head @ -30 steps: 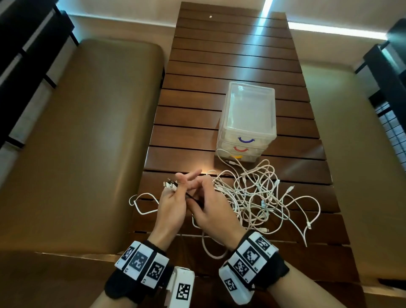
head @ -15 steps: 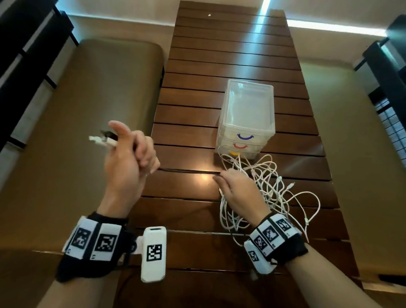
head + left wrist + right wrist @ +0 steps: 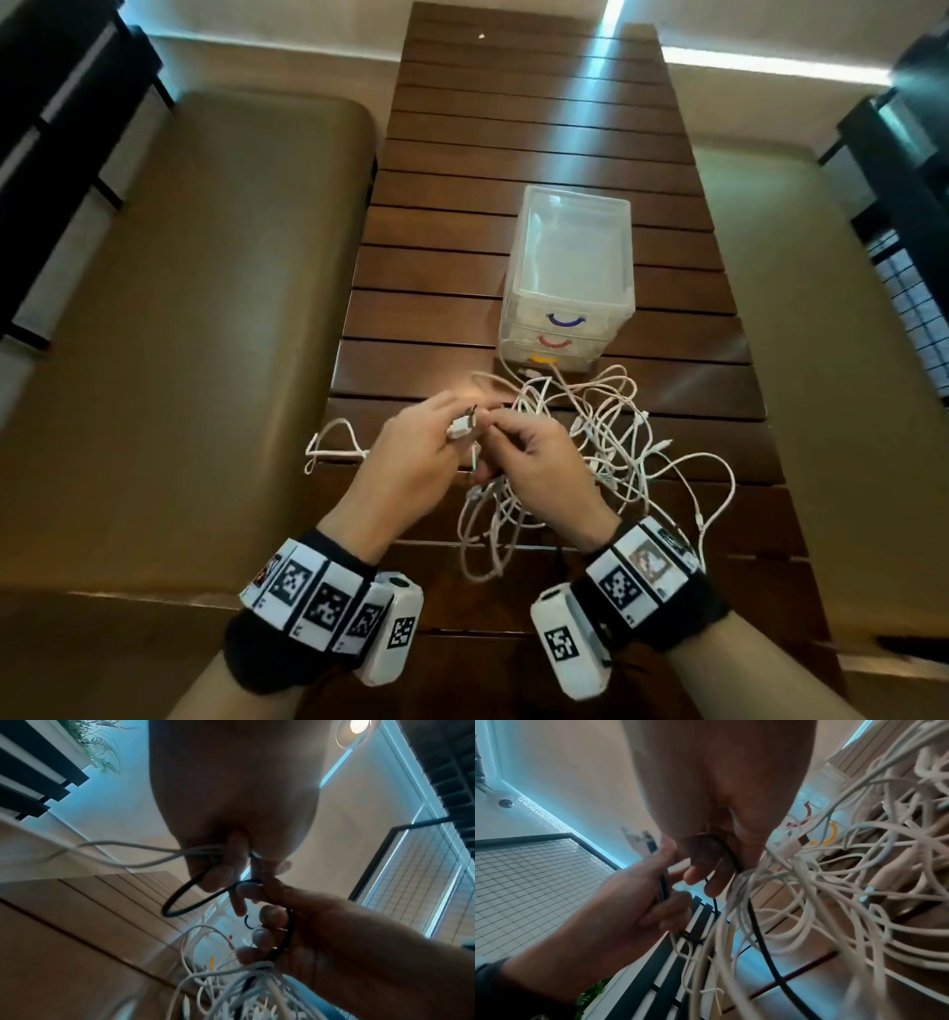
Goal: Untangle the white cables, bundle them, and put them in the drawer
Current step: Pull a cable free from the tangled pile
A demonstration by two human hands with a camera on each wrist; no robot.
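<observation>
Both hands [image 3: 475, 452] grasp gathered cable ends above the counter's [image 3: 436, 288] near edge; the white cables [image 3: 606, 442] are light, limp, snag-prone, best held near the plugs

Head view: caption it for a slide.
Both hands, left hand and right hand, pinch cable ends beside tangled white cables, before a clear plastic drawer unit.

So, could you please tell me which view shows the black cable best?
The left wrist view: the black cable loops clearly between the two hands. The right wrist view shows it partly buried among the white cables. In the head view, the hands hide it.
</observation>
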